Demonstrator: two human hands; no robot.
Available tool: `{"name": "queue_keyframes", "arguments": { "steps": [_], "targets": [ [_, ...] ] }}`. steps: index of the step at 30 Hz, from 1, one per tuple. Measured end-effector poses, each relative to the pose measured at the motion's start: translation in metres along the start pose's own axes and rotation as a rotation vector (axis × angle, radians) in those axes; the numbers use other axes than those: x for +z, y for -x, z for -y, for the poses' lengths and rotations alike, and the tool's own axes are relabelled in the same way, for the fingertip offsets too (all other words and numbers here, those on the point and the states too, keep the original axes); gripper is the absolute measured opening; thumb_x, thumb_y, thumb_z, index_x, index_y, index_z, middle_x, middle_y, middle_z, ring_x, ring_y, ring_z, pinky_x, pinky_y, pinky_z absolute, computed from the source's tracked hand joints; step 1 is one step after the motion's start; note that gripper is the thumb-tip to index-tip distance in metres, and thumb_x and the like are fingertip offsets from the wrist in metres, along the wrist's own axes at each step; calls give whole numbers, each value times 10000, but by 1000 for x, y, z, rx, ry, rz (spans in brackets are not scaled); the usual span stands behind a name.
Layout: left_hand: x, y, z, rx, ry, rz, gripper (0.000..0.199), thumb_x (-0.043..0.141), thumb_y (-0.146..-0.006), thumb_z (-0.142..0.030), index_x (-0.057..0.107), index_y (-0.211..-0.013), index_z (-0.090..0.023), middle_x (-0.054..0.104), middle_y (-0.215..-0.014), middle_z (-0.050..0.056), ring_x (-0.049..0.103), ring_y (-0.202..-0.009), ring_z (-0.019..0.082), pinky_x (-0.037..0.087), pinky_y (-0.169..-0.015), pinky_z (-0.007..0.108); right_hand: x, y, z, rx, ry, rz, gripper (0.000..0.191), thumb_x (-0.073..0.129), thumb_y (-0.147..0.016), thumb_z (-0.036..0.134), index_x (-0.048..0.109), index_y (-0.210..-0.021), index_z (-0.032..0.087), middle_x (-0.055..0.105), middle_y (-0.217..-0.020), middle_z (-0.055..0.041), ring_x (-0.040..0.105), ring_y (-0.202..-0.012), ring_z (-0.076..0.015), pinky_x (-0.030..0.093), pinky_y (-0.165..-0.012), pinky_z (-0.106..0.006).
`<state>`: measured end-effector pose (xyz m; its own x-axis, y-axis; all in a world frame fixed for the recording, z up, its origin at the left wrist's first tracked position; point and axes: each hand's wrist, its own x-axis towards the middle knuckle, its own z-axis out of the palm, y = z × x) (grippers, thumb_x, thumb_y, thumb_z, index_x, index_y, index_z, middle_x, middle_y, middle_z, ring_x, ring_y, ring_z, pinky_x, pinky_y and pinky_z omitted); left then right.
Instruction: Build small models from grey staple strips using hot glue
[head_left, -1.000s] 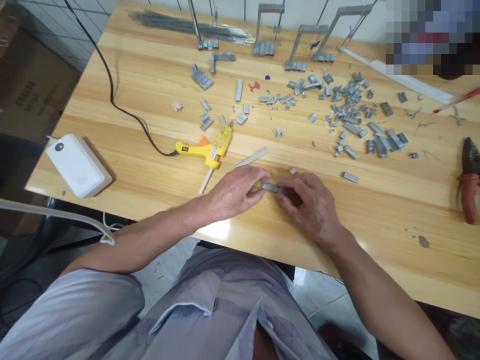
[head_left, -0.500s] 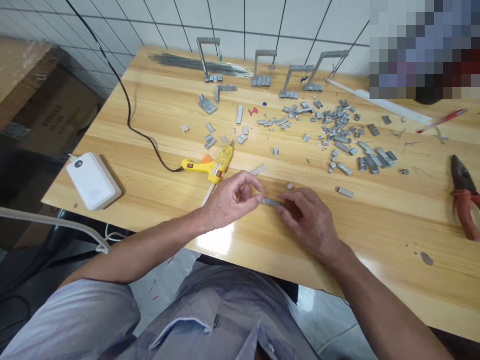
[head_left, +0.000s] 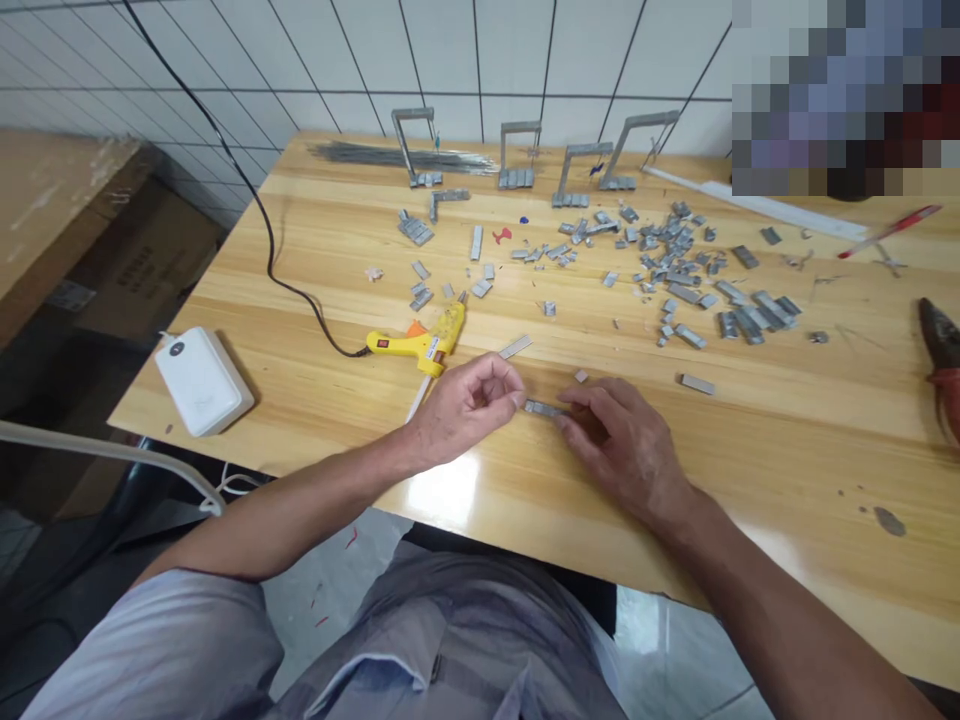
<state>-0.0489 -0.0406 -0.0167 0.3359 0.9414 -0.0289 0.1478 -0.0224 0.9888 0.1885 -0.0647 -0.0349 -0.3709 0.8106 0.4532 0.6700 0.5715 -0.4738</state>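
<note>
A small grey strip [head_left: 543,408] lies on the wooden table between my hands. My left hand [head_left: 476,405] has thumb and forefinger pinched together at the strip's left end. At its right end, my right hand [head_left: 619,440] holds the strip between thumb and fingertips. A tiny pale square [head_left: 581,376] is just above my right fingers, and a flat light strip [head_left: 516,347] lies above my left hand. The yellow glue gun [head_left: 427,342] rests to the upper left of my left hand, its nozzle pointing away.
Many grey pieces [head_left: 679,250] are scattered at the centre right. Several bent grey frames [head_left: 521,128] stand near the tiled wall beside thin wires [head_left: 397,157]. A white power bank [head_left: 202,382] sits at left, a red pen [head_left: 891,232] and pliers [head_left: 941,345] at right.
The camera view has tilted and shifted slightly, so the far wall shows more. My hands keep nearly the same pose at the strip.
</note>
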Motion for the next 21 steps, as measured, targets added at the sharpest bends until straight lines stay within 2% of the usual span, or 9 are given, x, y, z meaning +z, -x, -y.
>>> {"name": "queue_keyframes", "arguments": {
  "steps": [13,17,21],
  "targets": [
    [0,0,-1,-71,27,7,218,739,-884,-388,674,-932,-185,512,-662,-47,434,-575,88,334,-519,211,1,-2,2,-31,10,-38,113,647,-994,250,665,-1103,229,715,-899,-56,679,-857,-225,555,-735,-358],
    [0,-2,-5,-95,131,25,242,767,-853,-386,673,-913,-171,587,-728,-25,472,-607,83,362,-547,210,-3,-3,2,-44,8,-52,141,677,-984,241,667,-1123,220,720,-906,-54,686,-837,-214,559,-720,-347],
    [-2,-6,-7,-110,280,71,267,744,-883,-408,687,-920,-149,688,-835,11,472,-574,57,390,-558,217,-12,-6,8,-21,12,-83,138,679,-989,251,669,-1122,217,719,-935,-58,693,-822,-201,564,-709,-338]
  ]
}}
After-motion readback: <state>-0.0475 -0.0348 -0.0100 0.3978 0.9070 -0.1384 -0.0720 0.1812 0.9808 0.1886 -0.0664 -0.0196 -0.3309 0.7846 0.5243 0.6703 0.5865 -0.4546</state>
